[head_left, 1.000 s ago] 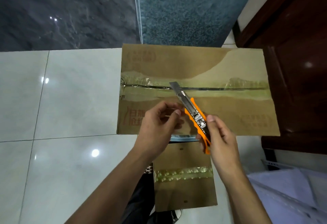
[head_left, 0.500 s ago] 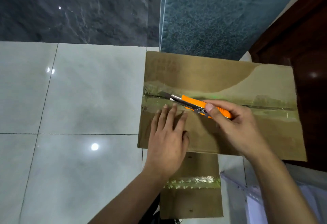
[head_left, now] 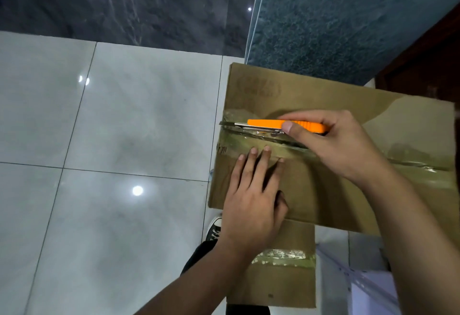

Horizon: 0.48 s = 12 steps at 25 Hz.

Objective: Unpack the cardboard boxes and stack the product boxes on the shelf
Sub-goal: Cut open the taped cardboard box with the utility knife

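At right of centre in the frame, the large cardboard box (head_left: pixel 323 165) lies taped (seam running across). The right hand (head_left: pixel 343 145) grips an orange utility knife (head_left: pixel 281 125), blade at the seam's left end. The left hand (head_left: pixel 251 205) presses flat, fingers straight, on the box's near flap.

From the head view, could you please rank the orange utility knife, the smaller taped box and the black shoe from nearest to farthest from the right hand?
1. Orange utility knife: held in the right hand.
2. Smaller taped box: below, nearer the person.
3. Black shoe: lower left, on the floor.
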Motion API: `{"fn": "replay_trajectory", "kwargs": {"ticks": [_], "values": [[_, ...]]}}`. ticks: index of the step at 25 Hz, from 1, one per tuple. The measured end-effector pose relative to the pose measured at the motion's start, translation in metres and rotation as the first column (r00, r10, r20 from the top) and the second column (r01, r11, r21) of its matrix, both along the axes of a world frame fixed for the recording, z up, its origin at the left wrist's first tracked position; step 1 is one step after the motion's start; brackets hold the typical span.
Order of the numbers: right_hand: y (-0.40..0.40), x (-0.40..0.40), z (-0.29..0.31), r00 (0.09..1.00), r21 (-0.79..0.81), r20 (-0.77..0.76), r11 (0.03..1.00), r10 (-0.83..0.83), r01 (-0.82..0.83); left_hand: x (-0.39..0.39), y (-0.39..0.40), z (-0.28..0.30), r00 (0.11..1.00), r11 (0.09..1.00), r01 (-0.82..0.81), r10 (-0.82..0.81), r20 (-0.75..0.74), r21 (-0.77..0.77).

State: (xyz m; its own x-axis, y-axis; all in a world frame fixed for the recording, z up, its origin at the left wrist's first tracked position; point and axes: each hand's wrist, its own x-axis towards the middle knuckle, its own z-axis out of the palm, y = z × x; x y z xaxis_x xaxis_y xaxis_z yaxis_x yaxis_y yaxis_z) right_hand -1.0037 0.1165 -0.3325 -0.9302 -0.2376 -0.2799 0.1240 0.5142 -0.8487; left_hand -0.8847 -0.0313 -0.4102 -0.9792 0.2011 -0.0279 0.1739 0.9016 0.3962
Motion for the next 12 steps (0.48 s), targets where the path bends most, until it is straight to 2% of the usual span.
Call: {"fn": "replay_trajectory", "kwargs": {"ticks": [8,12], "values": [[-0.004,-0.010,-0.005,0.993,0.075,-0.056,0.993,0.101,-0.097,0.000,0.000,-0.002,1.000,0.999,-0.022,0.022,-0.019,-0.024],[0.011,-0.007,-0.001,0.996,0.086,-0.057,0.994,0.075,-0.070,0.002,-0.001,-0.002,0.999,0.999,-0.030,0.029,-0.017,-0.029]]}}
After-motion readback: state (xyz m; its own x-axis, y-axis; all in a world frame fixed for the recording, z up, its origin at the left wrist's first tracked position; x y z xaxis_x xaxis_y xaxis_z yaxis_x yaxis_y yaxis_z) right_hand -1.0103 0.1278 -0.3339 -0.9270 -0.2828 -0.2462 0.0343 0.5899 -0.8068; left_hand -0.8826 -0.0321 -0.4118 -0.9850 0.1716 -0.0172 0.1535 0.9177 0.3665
